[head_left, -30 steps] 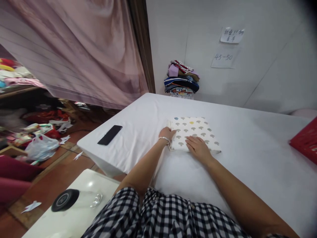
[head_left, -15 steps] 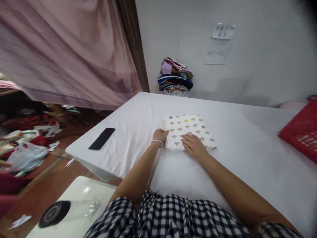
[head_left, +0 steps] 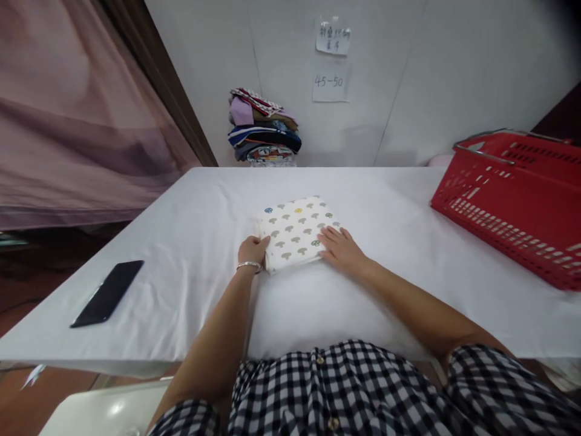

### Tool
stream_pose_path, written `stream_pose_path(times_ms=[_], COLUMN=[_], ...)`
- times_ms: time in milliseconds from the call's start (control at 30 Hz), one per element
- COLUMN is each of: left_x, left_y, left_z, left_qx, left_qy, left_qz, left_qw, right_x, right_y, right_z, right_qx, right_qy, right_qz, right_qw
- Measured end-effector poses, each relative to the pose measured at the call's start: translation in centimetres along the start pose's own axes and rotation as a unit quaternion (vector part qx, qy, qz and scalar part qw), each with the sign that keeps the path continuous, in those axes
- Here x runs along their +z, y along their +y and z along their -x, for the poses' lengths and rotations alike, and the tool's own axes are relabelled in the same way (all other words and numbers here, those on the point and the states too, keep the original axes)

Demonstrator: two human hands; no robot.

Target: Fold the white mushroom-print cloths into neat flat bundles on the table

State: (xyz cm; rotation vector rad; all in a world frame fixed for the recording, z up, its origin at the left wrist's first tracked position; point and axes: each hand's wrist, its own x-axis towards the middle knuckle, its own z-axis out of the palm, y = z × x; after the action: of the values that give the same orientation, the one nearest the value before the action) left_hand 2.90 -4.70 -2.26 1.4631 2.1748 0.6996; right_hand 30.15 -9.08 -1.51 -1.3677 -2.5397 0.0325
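Over the last half second the view has swung towards the right, so the red shopping basket (head_left: pixel 512 212) now fills much of the right edge of the frame. The right hand (head_left: pixel 342 247) has gone from the near middle of the mushroom-print cloth (head_left: pixel 295 230) to its near right corner, which suggests a hold from both sides rather than a press from above. The cloth remains a flat folded packet, lying more aslant on the white table (head_left: pixel 385 194), at the centre of the frame.

It lies between the hands, touching both. The right hand is open, fingers slightly spread on the corner, grasping nothing. The left hand (head_left: pixel 253 250) has its thumb over the left edge; its other fingers are hidden, so whether it pinches I cannot tell.
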Motion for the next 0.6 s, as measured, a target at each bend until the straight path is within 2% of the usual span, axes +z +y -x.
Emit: stream_pose_path(times_ms=[100,200,333,433,600], left_x=[0.1,0.0,-0.6,-1.3,-2.1], left_y=[0.1,0.2,0.3,0.3,-0.6], left_z=[0.1,0.2,0.6,1.4,3.3], left_qx=[-0.002,-0.004,-0.011,-0.013,-0.01], left_qy=[0.001,-0.007,-0.018,-0.021,-0.05], left_qz=[0.004,0.027,0.078,0.117,0.171], left_qw=[1.0,1.0,0.997,0.993,0.984], right_x=[0.2,-0.2,-1.1,-0.8,0.5], right_y=[1.2,1.2,0.6,-0.1,-2.1], right_z=[1.2,1.4,1.1,0.9,-0.2], right_qx=[0.011,0.02,0.018,-0.018,-0.112], right_qy=[-0.027,-0.051,-0.023,0.002,0.005], right_qz=[0.017,-0.006,-0.031,-0.032,-0.046], right_qw=[0.999,0.998,0.999,0.999,0.993])
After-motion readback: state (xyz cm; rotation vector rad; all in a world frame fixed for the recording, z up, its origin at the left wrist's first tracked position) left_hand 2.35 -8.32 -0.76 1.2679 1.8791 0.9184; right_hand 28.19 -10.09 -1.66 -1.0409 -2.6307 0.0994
